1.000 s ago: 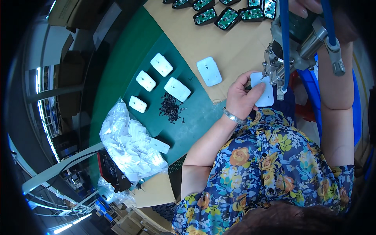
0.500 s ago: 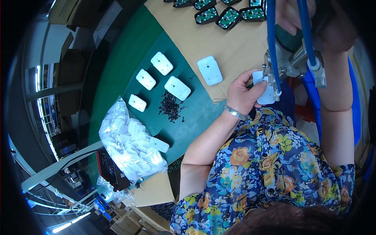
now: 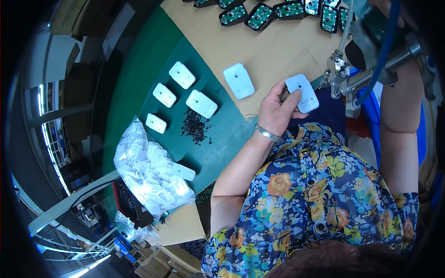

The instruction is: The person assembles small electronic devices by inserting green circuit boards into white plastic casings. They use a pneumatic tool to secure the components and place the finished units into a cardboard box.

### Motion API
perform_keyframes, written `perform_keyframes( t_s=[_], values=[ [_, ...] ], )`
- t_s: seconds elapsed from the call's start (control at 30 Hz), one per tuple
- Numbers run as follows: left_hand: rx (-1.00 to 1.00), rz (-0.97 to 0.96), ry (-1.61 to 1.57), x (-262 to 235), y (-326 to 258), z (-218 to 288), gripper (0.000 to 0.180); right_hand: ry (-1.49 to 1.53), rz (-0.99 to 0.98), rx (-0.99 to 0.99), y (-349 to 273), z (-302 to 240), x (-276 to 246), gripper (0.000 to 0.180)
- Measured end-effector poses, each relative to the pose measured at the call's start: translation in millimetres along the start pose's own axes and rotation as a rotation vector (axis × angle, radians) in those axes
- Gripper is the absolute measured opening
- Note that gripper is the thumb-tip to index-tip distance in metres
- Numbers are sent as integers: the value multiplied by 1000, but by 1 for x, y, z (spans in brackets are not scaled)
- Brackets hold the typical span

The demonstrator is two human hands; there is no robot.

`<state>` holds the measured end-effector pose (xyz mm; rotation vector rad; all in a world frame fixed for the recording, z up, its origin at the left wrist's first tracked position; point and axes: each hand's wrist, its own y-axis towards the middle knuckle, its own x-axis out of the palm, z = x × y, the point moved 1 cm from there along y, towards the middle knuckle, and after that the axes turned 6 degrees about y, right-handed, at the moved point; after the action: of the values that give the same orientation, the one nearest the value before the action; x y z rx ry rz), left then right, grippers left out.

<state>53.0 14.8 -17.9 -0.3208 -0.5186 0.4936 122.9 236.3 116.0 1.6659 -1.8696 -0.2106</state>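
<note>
I pinched a white plastic cover (image 3: 305,96) with my left hand (image 3: 276,109) near one edge, presumably baring its face; my right hand (image 3: 384,5) I couldn't read.

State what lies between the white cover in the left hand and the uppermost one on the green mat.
Leftward from the held cover: another white cover on brown cardboard, then green mat, in the head view.
</note>
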Motion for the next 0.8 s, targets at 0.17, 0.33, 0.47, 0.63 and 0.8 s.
perform_keyframes(
  t_s=[0.17, 0.33, 0.47, 0.63, 0.8],
  values=[
    [-7, -3, -53, 4, 3, 4, 37, 2, 3, 3, 0, 0, 0, 40],
    [-18, -22, -61, 9, 1, 12, 35, -2, 2, 1, 0, -4, 2, 40],
    [-19, -36, -81, 11, 1, 17, 35, -9, 12, 7, -2, -7, 3, 39],
    [-22, 35, -174, 8, 0, 15, 35, 7, -7, 14, -1, 3, 0, 39],
    [-15, 33, -47, 11, 4, 12, 36, 0, 9, 13, -4, 1, 0, 39]
  ],
)
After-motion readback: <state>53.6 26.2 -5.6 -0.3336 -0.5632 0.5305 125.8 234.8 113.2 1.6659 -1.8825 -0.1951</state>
